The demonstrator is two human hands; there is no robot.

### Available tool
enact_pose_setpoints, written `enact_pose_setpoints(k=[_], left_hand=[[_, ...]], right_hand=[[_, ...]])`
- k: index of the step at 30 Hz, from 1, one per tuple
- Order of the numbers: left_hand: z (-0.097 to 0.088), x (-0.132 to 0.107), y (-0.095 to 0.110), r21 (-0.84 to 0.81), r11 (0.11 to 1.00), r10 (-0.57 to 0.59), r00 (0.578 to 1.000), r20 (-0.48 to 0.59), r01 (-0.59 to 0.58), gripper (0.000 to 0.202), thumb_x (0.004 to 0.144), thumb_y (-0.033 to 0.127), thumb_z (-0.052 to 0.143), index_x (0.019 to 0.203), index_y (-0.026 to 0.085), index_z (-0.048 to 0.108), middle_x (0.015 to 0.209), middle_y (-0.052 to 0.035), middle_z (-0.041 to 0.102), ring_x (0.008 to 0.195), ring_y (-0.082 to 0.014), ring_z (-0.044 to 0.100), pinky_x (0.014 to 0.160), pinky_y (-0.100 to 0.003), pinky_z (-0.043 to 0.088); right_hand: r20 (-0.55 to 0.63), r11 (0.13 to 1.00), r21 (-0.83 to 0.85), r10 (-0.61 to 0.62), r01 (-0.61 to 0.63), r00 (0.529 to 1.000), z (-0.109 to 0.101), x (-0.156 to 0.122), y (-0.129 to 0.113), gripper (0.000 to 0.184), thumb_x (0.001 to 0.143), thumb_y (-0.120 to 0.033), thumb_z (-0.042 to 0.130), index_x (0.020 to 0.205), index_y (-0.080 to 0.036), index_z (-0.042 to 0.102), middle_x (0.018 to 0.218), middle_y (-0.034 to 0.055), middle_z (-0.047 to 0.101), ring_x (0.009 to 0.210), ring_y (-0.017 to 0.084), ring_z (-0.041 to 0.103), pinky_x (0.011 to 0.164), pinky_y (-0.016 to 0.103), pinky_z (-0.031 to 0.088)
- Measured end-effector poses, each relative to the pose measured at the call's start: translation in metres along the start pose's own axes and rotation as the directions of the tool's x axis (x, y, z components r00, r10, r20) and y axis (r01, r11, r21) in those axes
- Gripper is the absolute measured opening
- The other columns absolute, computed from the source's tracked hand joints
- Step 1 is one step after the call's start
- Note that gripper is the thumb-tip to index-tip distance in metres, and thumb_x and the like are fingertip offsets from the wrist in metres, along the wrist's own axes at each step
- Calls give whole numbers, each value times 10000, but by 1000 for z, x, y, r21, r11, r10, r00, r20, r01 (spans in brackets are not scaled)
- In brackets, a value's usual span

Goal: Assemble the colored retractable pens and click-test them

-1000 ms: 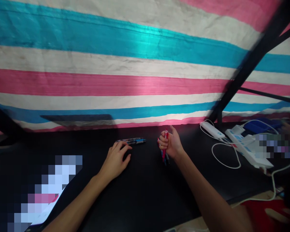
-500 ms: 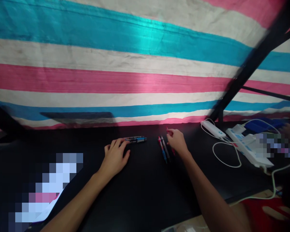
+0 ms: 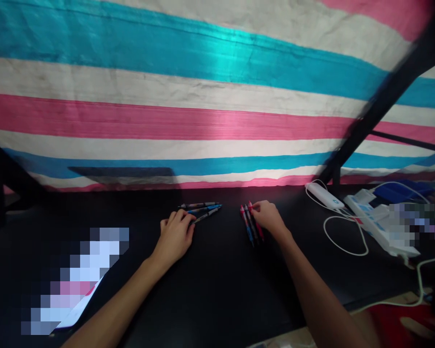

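Observation:
My left hand (image 3: 175, 237) is at the left group of pens, fingers curled down. A dark grey pen (image 3: 208, 214) runs out from between its thumb and forefinger. Just beyond lie a blue pen (image 3: 206, 209), its left end by my fingertips, and a dark clear-barrelled pen (image 3: 200, 205). My right hand (image 3: 270, 217) pinches the far end of a red pen (image 3: 260, 233). This pen lies alongside a grey-and-black pen (image 3: 252, 223) and a red-and-blue pen (image 3: 245, 224), all pointing away from me.
A phone-like slab with a blurred bright screen (image 3: 76, 280) lies at the left of the black table (image 3: 210, 299). On the right are a white power strip (image 3: 380, 224), a white adapter (image 3: 324, 194) and looping cables. A striped sheet (image 3: 217, 121) hangs behind, with dark slanted frame bars.
My right hand has brought the red pen nearer and against the two beside it. The pens at my left hand have fanned apart. The view has shifted slightly.

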State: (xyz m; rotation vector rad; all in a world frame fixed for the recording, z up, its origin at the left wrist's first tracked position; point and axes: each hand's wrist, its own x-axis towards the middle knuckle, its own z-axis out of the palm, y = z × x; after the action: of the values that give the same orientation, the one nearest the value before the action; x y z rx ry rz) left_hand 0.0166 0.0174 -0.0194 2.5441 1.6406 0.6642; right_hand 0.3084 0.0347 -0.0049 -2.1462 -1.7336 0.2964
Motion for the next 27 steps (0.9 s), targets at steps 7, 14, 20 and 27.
enact_pose_setpoints(k=[7, 14, 20, 27], left_hand=[[4, 2, -6, -123, 992, 7, 1000, -13, -8, 200, 858, 200, 473, 1007, 208, 607, 1024, -90, 617, 983, -272, 543, 789, -418, 420], [1, 4, -8, -294, 952, 81, 997, -5, -79, 236, 830, 141, 488, 1018, 193, 621, 973, -70, 575, 902, -217, 592, 804, -361, 479], [-5, 5, -4, -434, 899, 51, 998, -49, -67, 188, 829, 177, 530, 983, 211, 633, 951, -50, 593, 869, -200, 602, 796, -357, 485], [-4, 4, 8, -811, 574, -37, 993, 109, 110, 156, 781, 244, 637, 894, 191, 543, 830, -2, 592, 775, -150, 609, 743, -307, 492]], right_hand=[[34, 999, -23, -25, 26, 999, 0, 1, 0, 201, 770, -179, 561, 846, -144, 744, 829, 142, 723, 832, 249, 674, 739, 284, 449], [8, 999, -38, 9, -9, 1000, 2, -2, 0, 247, 795, -272, 566, 918, -140, 733, 841, 159, 711, 836, 269, 665, 726, 312, 447], [-171, 977, 140, -133, 158, 976, -4, -6, -10, 264, 811, -319, 567, 971, -163, 707, 806, 90, 696, 756, 223, 633, 707, 313, 438], [-209, 740, 392, -507, 546, 837, 14, -34, -50, 169, 832, -273, 581, 937, -197, 688, 680, 16, 618, 583, 139, 529, 595, 265, 398]])
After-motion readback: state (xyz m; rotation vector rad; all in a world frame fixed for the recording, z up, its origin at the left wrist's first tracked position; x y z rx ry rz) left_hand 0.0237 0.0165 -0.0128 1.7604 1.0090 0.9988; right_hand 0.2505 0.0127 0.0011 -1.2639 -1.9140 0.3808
